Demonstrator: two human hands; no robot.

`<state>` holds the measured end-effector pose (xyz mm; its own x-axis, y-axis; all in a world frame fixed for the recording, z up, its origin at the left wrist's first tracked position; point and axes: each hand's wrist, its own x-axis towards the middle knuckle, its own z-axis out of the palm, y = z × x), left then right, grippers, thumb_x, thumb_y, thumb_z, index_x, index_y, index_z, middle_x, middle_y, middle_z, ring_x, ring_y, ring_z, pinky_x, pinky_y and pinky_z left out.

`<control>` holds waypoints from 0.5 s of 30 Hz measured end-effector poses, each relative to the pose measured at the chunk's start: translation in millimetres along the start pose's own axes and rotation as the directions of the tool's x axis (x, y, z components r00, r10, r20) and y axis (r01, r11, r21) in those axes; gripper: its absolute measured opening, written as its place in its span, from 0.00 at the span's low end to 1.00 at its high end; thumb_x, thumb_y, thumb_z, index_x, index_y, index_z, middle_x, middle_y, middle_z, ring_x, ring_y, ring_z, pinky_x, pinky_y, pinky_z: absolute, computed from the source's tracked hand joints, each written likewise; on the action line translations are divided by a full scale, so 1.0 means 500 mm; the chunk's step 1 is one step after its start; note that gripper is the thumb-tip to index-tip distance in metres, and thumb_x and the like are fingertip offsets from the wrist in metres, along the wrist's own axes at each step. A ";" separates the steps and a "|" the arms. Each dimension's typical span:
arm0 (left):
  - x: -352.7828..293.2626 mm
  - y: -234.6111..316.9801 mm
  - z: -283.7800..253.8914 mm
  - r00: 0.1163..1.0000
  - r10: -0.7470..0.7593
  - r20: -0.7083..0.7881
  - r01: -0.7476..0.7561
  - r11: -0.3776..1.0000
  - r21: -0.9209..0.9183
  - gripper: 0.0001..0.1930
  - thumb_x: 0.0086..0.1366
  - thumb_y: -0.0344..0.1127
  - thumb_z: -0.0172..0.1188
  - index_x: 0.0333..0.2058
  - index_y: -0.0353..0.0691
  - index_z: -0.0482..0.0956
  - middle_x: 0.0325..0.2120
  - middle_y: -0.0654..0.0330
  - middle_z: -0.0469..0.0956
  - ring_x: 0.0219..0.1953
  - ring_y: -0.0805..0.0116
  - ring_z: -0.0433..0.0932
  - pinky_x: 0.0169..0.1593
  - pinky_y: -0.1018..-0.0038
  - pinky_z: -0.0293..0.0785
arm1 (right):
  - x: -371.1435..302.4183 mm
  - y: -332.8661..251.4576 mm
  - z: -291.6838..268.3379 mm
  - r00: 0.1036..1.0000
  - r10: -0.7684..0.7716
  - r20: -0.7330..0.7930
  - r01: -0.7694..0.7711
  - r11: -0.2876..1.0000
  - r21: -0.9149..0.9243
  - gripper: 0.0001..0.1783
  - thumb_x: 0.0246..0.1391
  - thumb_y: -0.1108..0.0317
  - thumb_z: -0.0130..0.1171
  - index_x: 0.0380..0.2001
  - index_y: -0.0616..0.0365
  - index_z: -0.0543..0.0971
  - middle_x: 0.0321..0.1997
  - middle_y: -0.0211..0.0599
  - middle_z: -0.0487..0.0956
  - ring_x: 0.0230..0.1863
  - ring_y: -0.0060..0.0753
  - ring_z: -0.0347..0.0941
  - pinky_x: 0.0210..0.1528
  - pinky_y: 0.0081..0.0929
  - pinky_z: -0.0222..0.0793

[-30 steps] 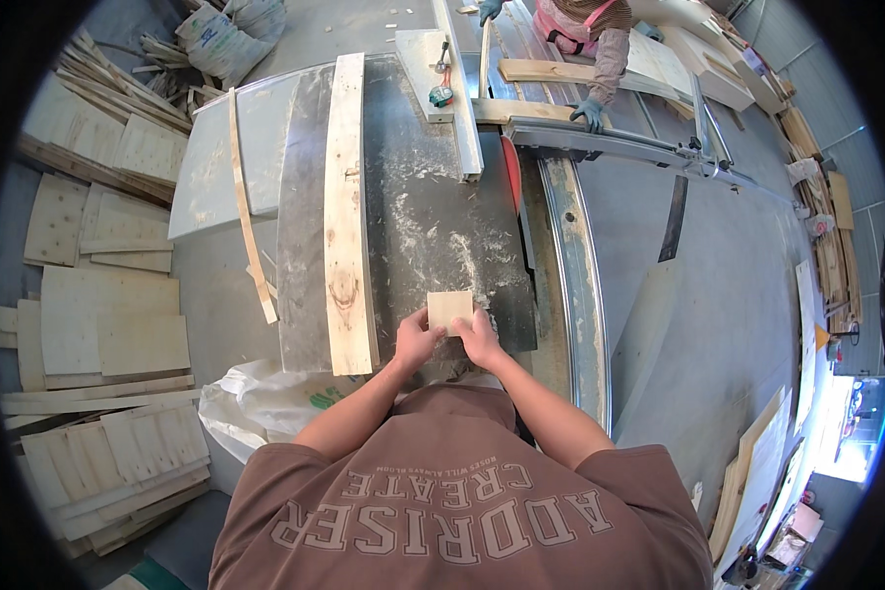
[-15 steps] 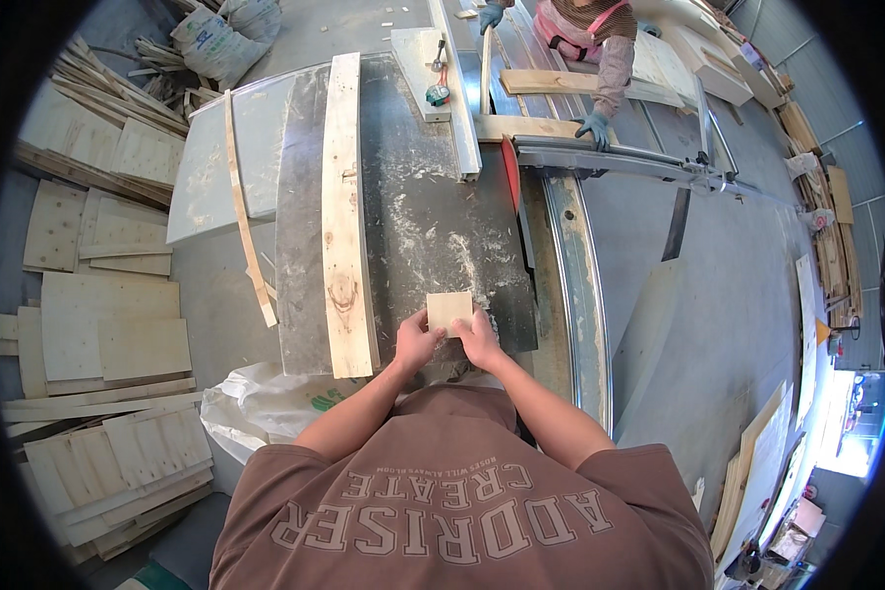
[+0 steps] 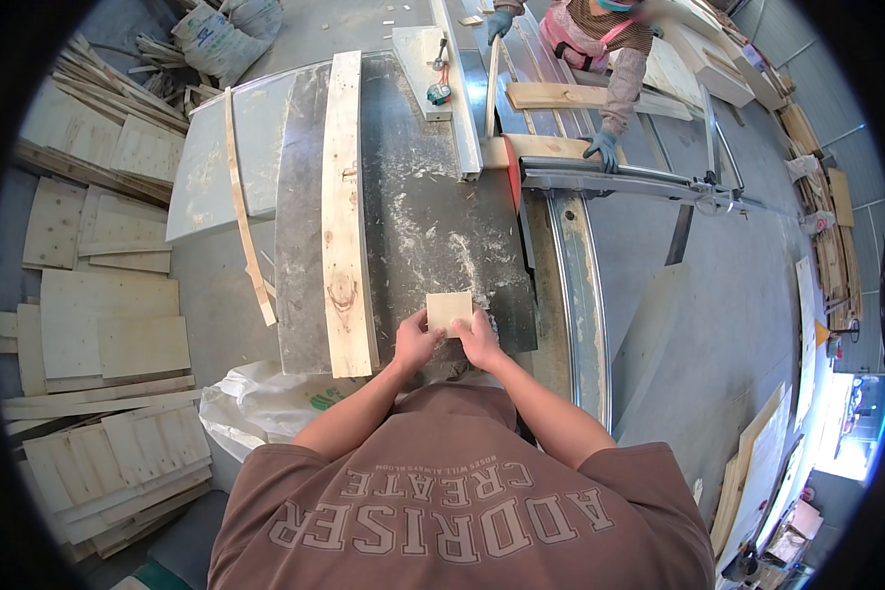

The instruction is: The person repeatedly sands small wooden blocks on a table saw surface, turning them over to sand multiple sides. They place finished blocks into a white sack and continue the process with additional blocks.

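Between my two hands, close in front of my body, is a small square wooden block (image 3: 449, 313). My left hand (image 3: 416, 340) grips its left edge and my right hand (image 3: 478, 338) its right edge, thumbs toward me. The block is over the near edge of a dark saw table (image 3: 423, 236) strewn with sawdust. Left of my hands a long pale wooden board (image 3: 343, 206) lies lengthwise on that table. Across the table, a co-worker's gloved hand (image 3: 603, 150) rests on a plank (image 3: 551, 147) beside the red saw guard (image 3: 512, 172).
A metal fence (image 3: 459, 108) runs along the far part of the table. The co-worker's other glove (image 3: 500, 26) is beyond it. A thin strip of wood (image 3: 241, 202) lies at the left. Stacked boards (image 3: 118, 324) line the left side, near a white sack (image 3: 261, 403).
The co-worker's near gloved hand has shifted slightly right and nearer to me, along with the plank and sliding carriage. My hands and the wooden block have stayed in place.
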<state>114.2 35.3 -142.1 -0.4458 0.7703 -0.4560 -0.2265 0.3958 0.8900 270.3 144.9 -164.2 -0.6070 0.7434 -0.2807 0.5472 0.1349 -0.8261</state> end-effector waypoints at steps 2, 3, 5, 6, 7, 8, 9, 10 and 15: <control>0.001 -0.002 0.000 1.000 0.003 0.002 -0.003 1.000 -0.004 0.26 0.66 0.24 0.69 0.64 0.30 0.79 0.52 0.50 0.89 0.52 0.66 0.87 0.56 0.67 0.82 | 0.001 0.002 0.001 1.000 0.003 0.003 -0.003 1.000 -0.007 0.38 0.70 0.49 0.57 0.72 0.65 0.65 0.68 0.61 0.73 0.69 0.61 0.70 0.71 0.53 0.65; 0.002 -0.004 0.000 1.000 0.005 0.003 -0.005 1.000 -0.006 0.26 0.66 0.23 0.69 0.64 0.30 0.79 0.51 0.50 0.89 0.52 0.66 0.87 0.57 0.67 0.82 | 0.001 0.003 0.001 1.000 0.002 0.004 -0.002 1.000 -0.014 0.38 0.70 0.49 0.57 0.72 0.65 0.65 0.68 0.61 0.72 0.69 0.61 0.70 0.71 0.52 0.65; 0.002 -0.004 0.001 1.000 0.005 0.003 -0.005 1.000 0.002 0.26 0.66 0.23 0.68 0.64 0.30 0.80 0.52 0.49 0.89 0.53 0.65 0.87 0.57 0.67 0.82 | 0.001 0.003 0.002 1.000 0.009 -0.007 -0.009 1.000 -0.020 0.37 0.70 0.49 0.57 0.71 0.65 0.66 0.68 0.60 0.73 0.69 0.61 0.71 0.71 0.52 0.66; 0.002 -0.002 0.000 1.000 0.003 0.001 -0.003 1.000 0.012 0.26 0.66 0.23 0.68 0.64 0.31 0.80 0.52 0.49 0.89 0.53 0.65 0.87 0.57 0.67 0.82 | -0.001 0.000 0.003 1.000 0.017 -0.019 -0.017 1.000 -0.019 0.36 0.71 0.49 0.57 0.70 0.65 0.68 0.67 0.60 0.74 0.69 0.60 0.72 0.71 0.51 0.66; 0.001 0.001 0.000 1.000 0.001 -0.001 -0.001 1.000 0.022 0.26 0.66 0.23 0.68 0.64 0.31 0.80 0.52 0.49 0.88 0.54 0.65 0.86 0.57 0.67 0.82 | -0.001 -0.002 0.002 0.999 0.025 -0.031 -0.025 1.000 -0.019 0.35 0.71 0.49 0.57 0.69 0.65 0.70 0.66 0.59 0.75 0.68 0.60 0.73 0.71 0.51 0.66; -0.003 0.009 0.001 1.000 0.002 0.004 -0.002 0.999 0.033 0.26 0.67 0.22 0.67 0.64 0.30 0.79 0.53 0.51 0.88 0.54 0.66 0.86 0.57 0.68 0.81 | 0.002 -0.010 -0.008 0.998 0.058 -0.027 -0.057 0.998 0.031 0.33 0.71 0.50 0.57 0.66 0.66 0.72 0.64 0.58 0.77 0.67 0.59 0.74 0.70 0.51 0.67; -0.007 0.016 0.001 1.000 0.002 0.006 -0.003 0.999 0.042 0.26 0.68 0.22 0.66 0.64 0.28 0.77 0.53 0.52 0.87 0.54 0.67 0.85 0.57 0.68 0.80 | 0.008 -0.021 -0.025 0.996 0.090 -0.020 -0.088 0.993 0.080 0.31 0.71 0.50 0.57 0.63 0.66 0.74 0.63 0.57 0.78 0.66 0.58 0.75 0.70 0.51 0.67; -0.009 0.023 0.002 1.000 0.003 0.007 -0.004 0.999 0.051 0.26 0.68 0.21 0.65 0.65 0.27 0.76 0.54 0.54 0.86 0.54 0.69 0.84 0.58 0.69 0.80 | 0.019 -0.032 -0.041 0.993 0.120 -0.010 -0.118 0.985 0.128 0.29 0.71 0.50 0.57 0.61 0.66 0.76 0.61 0.55 0.80 0.65 0.58 0.75 0.69 0.51 0.68; -0.009 0.018 -0.015 0.985 -0.080 -0.152 0.089 0.995 0.053 0.39 0.66 0.34 0.67 0.72 0.22 0.64 0.65 0.38 0.77 0.67 0.54 0.78 0.69 0.63 0.73 | 0.131 -0.076 -0.138 0.963 -0.229 -0.141 0.130 0.856 -0.500 0.18 0.64 0.64 0.61 0.53 0.63 0.80 0.56 0.49 0.80 0.59 0.54 0.76 0.63 0.48 0.70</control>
<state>107.7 31.7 -131.8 -0.5529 0.6511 -0.5199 -0.2191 0.4884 0.8447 249.4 233.9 -117.5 -0.6285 0.7777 -0.0126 0.6779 0.5398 -0.4990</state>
